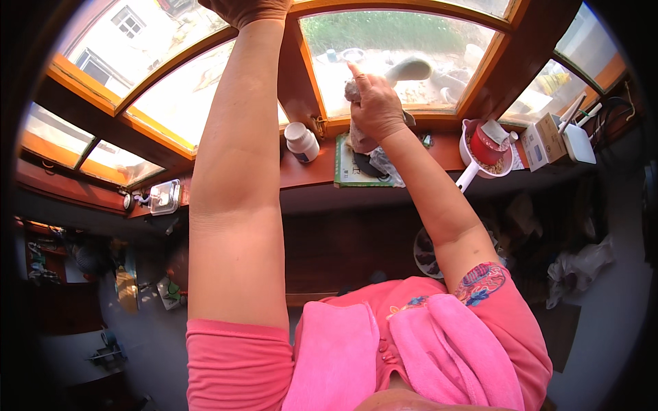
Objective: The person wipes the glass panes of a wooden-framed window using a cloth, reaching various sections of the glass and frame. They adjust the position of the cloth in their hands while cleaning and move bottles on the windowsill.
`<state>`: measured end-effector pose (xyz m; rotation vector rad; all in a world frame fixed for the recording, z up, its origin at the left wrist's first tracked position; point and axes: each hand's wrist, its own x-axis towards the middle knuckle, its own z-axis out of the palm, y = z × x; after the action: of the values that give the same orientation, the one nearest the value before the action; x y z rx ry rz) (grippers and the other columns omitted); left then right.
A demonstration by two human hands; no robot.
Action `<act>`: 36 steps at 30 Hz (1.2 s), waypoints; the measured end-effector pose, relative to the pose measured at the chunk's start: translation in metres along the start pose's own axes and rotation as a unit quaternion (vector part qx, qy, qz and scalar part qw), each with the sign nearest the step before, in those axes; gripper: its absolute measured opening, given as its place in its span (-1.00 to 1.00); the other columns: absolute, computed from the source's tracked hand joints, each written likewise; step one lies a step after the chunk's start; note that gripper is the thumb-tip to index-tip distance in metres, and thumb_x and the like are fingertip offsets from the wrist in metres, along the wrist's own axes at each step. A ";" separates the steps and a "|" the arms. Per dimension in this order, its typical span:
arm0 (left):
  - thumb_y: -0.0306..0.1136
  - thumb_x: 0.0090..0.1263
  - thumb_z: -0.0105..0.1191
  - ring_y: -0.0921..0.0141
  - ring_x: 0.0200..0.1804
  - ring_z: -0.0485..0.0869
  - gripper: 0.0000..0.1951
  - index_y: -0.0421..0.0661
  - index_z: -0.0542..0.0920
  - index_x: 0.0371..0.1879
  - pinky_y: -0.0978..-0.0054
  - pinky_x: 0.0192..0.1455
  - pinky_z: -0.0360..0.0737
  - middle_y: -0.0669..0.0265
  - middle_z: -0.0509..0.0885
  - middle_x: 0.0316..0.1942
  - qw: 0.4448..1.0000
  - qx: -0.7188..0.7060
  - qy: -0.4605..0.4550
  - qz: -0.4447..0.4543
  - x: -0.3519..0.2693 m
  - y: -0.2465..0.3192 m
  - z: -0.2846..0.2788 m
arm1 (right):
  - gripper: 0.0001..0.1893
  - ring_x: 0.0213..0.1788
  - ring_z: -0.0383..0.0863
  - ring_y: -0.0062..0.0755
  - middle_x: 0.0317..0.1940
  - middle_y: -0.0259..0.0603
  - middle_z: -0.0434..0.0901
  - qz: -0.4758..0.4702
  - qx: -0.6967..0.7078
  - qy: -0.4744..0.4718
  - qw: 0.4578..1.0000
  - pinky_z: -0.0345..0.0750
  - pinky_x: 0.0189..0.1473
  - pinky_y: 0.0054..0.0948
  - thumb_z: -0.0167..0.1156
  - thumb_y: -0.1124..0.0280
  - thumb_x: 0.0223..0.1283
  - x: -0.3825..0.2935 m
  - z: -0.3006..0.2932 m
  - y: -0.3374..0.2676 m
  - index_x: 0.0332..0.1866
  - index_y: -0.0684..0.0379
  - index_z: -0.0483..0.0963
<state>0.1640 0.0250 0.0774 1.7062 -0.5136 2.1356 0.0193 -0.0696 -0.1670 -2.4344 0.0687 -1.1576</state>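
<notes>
My left hand (247,9) is raised against the wooden window post at the top edge, partly cut off; what its fingers do is hidden. My right hand (378,105) is in front of the middle window pane (329,31), gripping a crumpled greyish cloth (360,138) that hangs below the fist and sticks out at its left. One finger points up toward the glass. Under the cloth, a green-edged flat box (347,167) lies on the red-brown windowsill (303,177), with a dark item and clear plastic on it. A white lidded bottle (302,143) stands to its left.
On the sill at right are a white-handled pot (467,177) holding a red container (486,146), a small cardboard box (547,141) and a white router (581,144). A clear plastic container (165,197) sits at left. A plastic bag (576,267) is lower right.
</notes>
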 end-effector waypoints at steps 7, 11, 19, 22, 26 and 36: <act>-0.02 0.52 -0.12 -0.19 0.51 0.29 -0.30 -0.03 0.15 0.60 -0.20 0.47 0.34 -0.28 0.18 0.52 1.000 -0.002 0.013 0.000 -0.003 0.000 0.005 | -0.18 0.03 0.60 -0.01 -0.06 -0.12 0.63 0.060 0.054 0.083 0.993 0.58 0.14 -0.12 0.29 0.47 -0.03 -0.004 0.016 -0.010 0.51 -0.03 0.35; -0.04 0.49 -0.05 -0.20 0.46 0.34 -0.30 -0.03 0.20 0.58 -0.20 0.42 0.40 -0.30 0.21 0.50 0.999 -0.001 0.042 0.023 -0.001 -0.005 0.008 | -0.19 0.05 0.61 0.02 -0.03 -0.05 0.63 0.069 0.064 0.067 0.993 0.58 0.17 -0.13 0.30 0.48 -0.01 -0.010 0.025 -0.021 0.50 0.01 0.36; -0.02 0.46 0.01 -0.21 0.43 0.36 -0.29 0.01 0.22 0.57 -0.20 0.37 0.42 -0.29 0.24 0.48 0.998 -0.006 0.060 0.016 -0.003 -0.001 0.013 | -0.19 0.01 0.60 0.02 -0.13 -0.05 0.63 0.134 0.091 0.131 0.978 0.57 0.14 -0.11 0.33 0.46 -0.02 -0.004 0.023 -0.031 0.50 0.07 0.35; -0.03 0.46 0.02 -0.22 0.44 0.34 -0.28 0.01 0.22 0.57 -0.21 0.37 0.42 -0.31 0.24 0.48 0.998 -0.007 0.064 0.016 -0.003 -0.003 0.014 | -0.18 0.01 0.59 0.03 -0.13 -0.04 0.63 0.111 0.083 0.126 0.982 0.57 0.15 -0.11 0.33 0.46 -0.01 -0.007 0.029 -0.036 0.51 0.06 0.33; -0.03 0.45 0.01 -0.23 0.43 0.36 -0.28 -0.01 0.22 0.57 -0.21 0.38 0.41 -0.32 0.26 0.46 0.997 -0.014 0.071 0.026 -0.003 -0.004 0.015 | -0.21 0.01 0.59 0.02 -0.12 -0.05 0.63 0.147 0.106 0.129 0.975 0.58 0.14 -0.13 0.35 0.45 -0.01 -0.005 0.023 -0.035 0.48 0.06 0.37; -0.05 0.50 -0.08 -0.25 0.49 0.30 -0.32 -0.09 0.21 0.56 -0.20 0.46 0.35 -0.38 0.23 0.47 0.999 -0.007 0.026 0.028 -0.002 -0.010 0.014 | -0.20 0.02 0.62 0.04 -0.07 -0.02 0.65 0.108 0.117 0.105 0.982 0.57 0.14 -0.15 0.31 0.50 -0.02 -0.007 0.027 -0.034 0.49 -0.02 0.38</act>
<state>0.1815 0.0267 0.0786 1.6412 -0.5670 2.2042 0.0300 -0.0274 -0.1728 -2.0396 0.2405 -1.2422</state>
